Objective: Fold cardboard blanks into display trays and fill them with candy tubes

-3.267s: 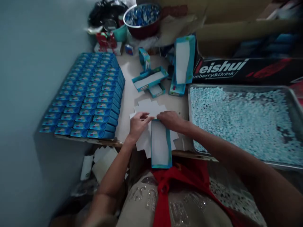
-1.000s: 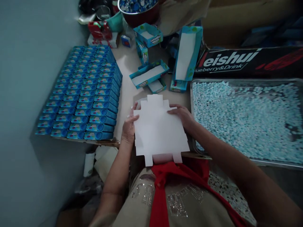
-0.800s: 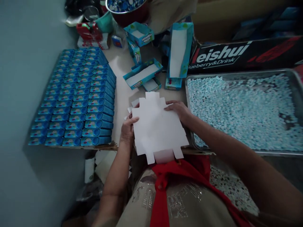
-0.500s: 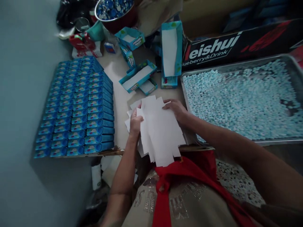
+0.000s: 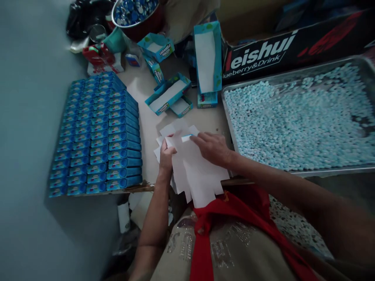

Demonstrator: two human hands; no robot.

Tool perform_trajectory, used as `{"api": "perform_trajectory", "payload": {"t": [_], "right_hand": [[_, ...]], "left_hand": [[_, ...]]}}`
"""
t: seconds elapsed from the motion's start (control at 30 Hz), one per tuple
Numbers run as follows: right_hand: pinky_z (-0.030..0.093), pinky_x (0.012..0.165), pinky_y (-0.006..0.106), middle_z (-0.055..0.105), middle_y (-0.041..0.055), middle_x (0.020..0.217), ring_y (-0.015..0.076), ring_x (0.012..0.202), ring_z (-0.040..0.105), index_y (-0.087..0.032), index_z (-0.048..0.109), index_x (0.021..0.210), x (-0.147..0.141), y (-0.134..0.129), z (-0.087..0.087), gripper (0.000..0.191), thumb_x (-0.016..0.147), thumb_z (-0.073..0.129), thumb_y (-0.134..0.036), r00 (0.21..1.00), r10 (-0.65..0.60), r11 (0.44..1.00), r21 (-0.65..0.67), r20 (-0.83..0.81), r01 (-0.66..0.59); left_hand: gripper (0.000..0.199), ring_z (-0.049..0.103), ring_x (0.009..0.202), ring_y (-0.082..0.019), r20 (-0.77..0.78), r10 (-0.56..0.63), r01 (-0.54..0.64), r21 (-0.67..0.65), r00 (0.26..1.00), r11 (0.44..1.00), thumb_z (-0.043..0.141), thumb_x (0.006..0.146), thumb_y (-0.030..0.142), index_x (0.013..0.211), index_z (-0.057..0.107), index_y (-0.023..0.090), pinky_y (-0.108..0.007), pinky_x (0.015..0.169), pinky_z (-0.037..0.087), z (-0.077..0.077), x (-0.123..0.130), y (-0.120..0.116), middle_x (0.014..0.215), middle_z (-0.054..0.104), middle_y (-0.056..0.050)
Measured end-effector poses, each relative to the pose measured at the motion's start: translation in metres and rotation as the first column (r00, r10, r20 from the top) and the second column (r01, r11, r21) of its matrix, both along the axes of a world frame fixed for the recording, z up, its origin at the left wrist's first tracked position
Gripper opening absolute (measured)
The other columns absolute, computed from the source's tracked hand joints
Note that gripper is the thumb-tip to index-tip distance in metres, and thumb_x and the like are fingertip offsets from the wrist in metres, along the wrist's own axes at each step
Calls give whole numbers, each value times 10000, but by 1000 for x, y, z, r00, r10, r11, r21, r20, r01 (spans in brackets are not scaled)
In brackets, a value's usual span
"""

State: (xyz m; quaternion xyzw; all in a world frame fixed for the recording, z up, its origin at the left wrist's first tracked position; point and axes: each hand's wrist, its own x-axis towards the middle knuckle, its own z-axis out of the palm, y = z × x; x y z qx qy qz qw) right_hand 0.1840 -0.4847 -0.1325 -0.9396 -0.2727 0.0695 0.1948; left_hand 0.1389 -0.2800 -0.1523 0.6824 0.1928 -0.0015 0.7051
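Flat white box blanks (image 5: pixel 197 171) with notched outlines lean in a slanting stack between the table edge and the red apron (image 5: pixel 231 210). My left hand (image 5: pixel 167 156) is closed on the left side of the top blanks, thumb on the white face. Across the upper part lies my right hand (image 5: pixel 213 148), its fingertips closed on an end flap (image 5: pixel 186 137) bent over and showing a thin blue edge. More white blanks (image 5: pixel 159 150) lie fanned beneath, partly hidden by the upper ones.
Stacked blue boxes (image 5: pixel 96 136) stand at the left. Behind my hands are several open blue trays (image 5: pixel 168 95). A metal tray (image 5: pixel 295 171) of pale blue candies is at the right, before a black carton (image 5: pixel 263 54). A bowl (image 5: pixel 134 26) of wrapped sweets stands at the back.
My right hand has moved left and slightly down, from the blanks' upper right edge onto their top end. That end flap is now bent over. My left hand keeps its hold.
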Motion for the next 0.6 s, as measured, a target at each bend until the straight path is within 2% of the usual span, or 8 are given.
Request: {"api": "perform_trajectory", "payload": {"t": [0.07,0.17,0.23,0.33,0.43,0.53,0.6], "right_hand": [[457,809,337,753,151,1272,267,1099,684,-189,698,1388,4,2,9,467,1047,387,-117,996,87,992,-90,-5,-87],[458,811,322,740,149,1323,244,1080,698,-169,691,1374,24,6,14,450,1068,365,-118,996,69,993,-97,-52,-73],[447,802,323,750,156,1280,247,1064,710,-159,709,1322,37,14,15,445,1051,364,-89,990,116,982,-140,-77,-126],[442,782,344,749,193,1228,266,1024,720,-125,709,1281,43,32,15,463,1005,347,-38,983,155,957,-231,-93,-173],[467,822,349,731,197,1306,264,1063,714,-134,669,1337,38,45,13,489,1014,309,-59,990,138,979,-148,-41,-142],[488,825,356,769,167,1241,271,1014,714,-143,557,1467,31,44,10,503,993,389,-128,999,17,999,-28,-35,-18],[496,815,363,796,140,1150,281,962,717,-135,457,1557,28,39,9,611,946,451,-145,995,-71,997,-28,-71,70]], "left_hand": [[535,673,1028,-254,7,53,-53,-47,999,998,576,576,245,1106,644,218,-304,838,553,6,-4,-1,1136,727,-46],[501,670,1037,-254,14,78,-76,-119,997,990,597,576,244,1076,625,219,-309,848,545,7,-2,0,1218,717,-60],[448,664,1055,-242,61,85,-77,-130,995,989,617,588,247,1036,620,217,-303,868,539,2,4,1,1245,696,-64],[283,633,986,-198,110,152,-158,47,982,986,685,662,244,929,598,213,-270,848,512,-8,15,-1,1060,660,-44],[241,577,865,-159,163,261,-298,271,951,915,759,820,300,930,560,221,-256,828,484,-15,21,-7,876,563,3],[241,587,846,-150,252,288,-364,348,924,864,695,993,408,1116,585,233,-265,856,486,-16,21,-12,892,589,6],[226,622,901,-165,279,245,-344,398,928,850,586,1073,446,1130,643,235,-290,913,494,-14,21,-13,939,642,-19]]}}
